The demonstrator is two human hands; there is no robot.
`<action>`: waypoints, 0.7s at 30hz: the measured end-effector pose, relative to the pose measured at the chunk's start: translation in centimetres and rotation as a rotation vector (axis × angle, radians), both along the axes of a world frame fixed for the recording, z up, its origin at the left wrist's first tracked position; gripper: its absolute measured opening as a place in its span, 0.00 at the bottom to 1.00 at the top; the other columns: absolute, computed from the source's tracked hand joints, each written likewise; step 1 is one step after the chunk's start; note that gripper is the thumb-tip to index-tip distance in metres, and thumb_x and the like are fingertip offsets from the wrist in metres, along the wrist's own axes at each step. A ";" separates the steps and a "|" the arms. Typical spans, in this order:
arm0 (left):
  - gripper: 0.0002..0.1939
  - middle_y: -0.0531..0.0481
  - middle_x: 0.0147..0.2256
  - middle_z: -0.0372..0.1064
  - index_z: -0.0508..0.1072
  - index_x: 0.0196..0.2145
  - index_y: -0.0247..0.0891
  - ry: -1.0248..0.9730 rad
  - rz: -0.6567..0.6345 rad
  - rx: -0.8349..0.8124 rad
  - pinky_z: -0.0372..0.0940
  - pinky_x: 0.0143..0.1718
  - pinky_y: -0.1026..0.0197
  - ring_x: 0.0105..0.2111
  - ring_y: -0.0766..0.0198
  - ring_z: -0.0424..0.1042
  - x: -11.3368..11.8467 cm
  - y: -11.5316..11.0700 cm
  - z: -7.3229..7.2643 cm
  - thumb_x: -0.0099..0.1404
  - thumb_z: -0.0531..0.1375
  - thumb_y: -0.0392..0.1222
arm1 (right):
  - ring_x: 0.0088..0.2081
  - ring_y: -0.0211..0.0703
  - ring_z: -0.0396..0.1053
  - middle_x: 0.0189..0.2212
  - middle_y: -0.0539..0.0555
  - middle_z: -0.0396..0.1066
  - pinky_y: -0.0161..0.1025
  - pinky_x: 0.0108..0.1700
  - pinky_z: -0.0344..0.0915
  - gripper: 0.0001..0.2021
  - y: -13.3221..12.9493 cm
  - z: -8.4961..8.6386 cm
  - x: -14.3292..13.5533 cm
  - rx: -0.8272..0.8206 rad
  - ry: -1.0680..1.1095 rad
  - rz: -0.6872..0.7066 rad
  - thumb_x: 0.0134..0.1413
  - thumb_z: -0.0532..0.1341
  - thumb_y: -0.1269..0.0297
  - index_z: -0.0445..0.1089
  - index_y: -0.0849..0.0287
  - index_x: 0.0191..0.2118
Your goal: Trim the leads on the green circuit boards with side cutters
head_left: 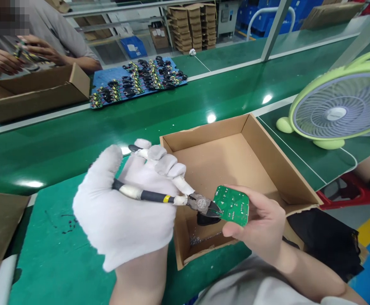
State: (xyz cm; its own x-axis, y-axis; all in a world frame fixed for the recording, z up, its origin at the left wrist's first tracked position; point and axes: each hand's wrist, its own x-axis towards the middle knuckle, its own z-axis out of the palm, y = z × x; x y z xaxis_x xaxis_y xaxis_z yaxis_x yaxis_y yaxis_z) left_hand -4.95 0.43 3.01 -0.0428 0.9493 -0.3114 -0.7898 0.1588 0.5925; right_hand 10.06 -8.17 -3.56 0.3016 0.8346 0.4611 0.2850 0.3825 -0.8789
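Circuit board (233,205), pinched by fingers (233,229) of the right hand (263,224) above the cardboard box (276,165), faces cutters (201,203) clasped in the left hand (130,218), presumably so anything clipped drops inside.

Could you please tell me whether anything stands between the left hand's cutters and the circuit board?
Nothing visible does: the cutters in the left hand reach the left edge of the circuit board in the right hand.

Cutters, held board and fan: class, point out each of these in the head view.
Cutters (166,198): head view, on a handle's yellow band.
Held board (232,205): head view, middle of its green face.
Fan (336,113): head view, on the pale hub.
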 end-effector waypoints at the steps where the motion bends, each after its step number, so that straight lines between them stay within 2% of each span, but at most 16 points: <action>1: 0.14 0.51 0.26 0.59 0.65 0.32 0.37 -0.026 0.014 0.004 0.63 0.21 0.63 0.22 0.68 0.61 0.2 0.1 0.0 0.72 0.50 0.48 | 0.29 0.44 0.82 0.33 0.55 0.84 0.29 0.38 0.79 0.25 0.0 0.0 0.0 -0.001 0.008 -0.005 0.48 0.73 0.42 0.80 0.58 0.42; 4: 0.13 0.54 0.23 0.53 0.61 0.31 0.39 -0.102 0.058 -0.046 0.59 0.18 0.64 0.19 0.69 0.55 0.6 0.3 -0.2 0.72 0.50 0.48 | 0.28 0.44 0.82 0.32 0.55 0.84 0.29 0.37 0.79 0.25 0.0 -0.1 0.0 -0.008 0.028 -0.016 0.45 0.75 0.43 0.81 0.58 0.42; 8: 0.16 0.55 0.21 0.48 0.58 0.30 0.41 -0.112 0.057 -0.075 0.56 0.17 0.63 0.17 0.68 0.50 0.9 0.5 0.0 0.73 0.47 0.50 | 0.28 0.46 0.82 0.32 0.55 0.84 0.32 0.36 0.80 0.25 -0.1 -0.2 0.0 -0.017 0.023 -0.022 0.44 0.76 0.44 0.81 0.58 0.42; 13: 0.15 0.54 0.20 0.46 0.56 0.29 0.42 -0.112 0.064 -0.030 0.53 0.16 0.62 0.17 0.67 0.49 0.6 0.5 -0.1 0.73 0.46 0.48 | 0.35 0.53 0.83 0.39 0.58 0.83 0.39 0.43 0.81 0.32 -0.3 -0.7 0.2 -0.079 0.034 0.016 0.42 0.77 0.46 0.79 0.58 0.52; 16: 0.15 0.54 0.20 0.46 0.55 0.29 0.42 -0.120 0.057 -0.003 0.53 0.17 0.61 0.17 0.67 0.49 0.4 0.5 -0.2 0.73 0.47 0.47 | 0.38 0.54 0.83 0.41 0.59 0.83 0.41 0.45 0.81 0.32 -0.3 -0.7 0.2 -0.086 0.029 0.045 0.43 0.79 0.52 0.78 0.58 0.54; 21: 0.14 0.54 0.21 0.49 0.58 0.31 0.42 -0.133 0.065 -0.034 0.54 0.17 0.61 0.17 0.67 0.51 0.3 0.7 0.1 0.73 0.49 0.49 | 0.37 0.48 0.83 0.41 0.55 0.83 0.34 0.44 0.79 0.25 -0.2 -0.5 0.1 -0.037 0.045 0.044 0.44 0.78 0.65 0.79 0.56 0.51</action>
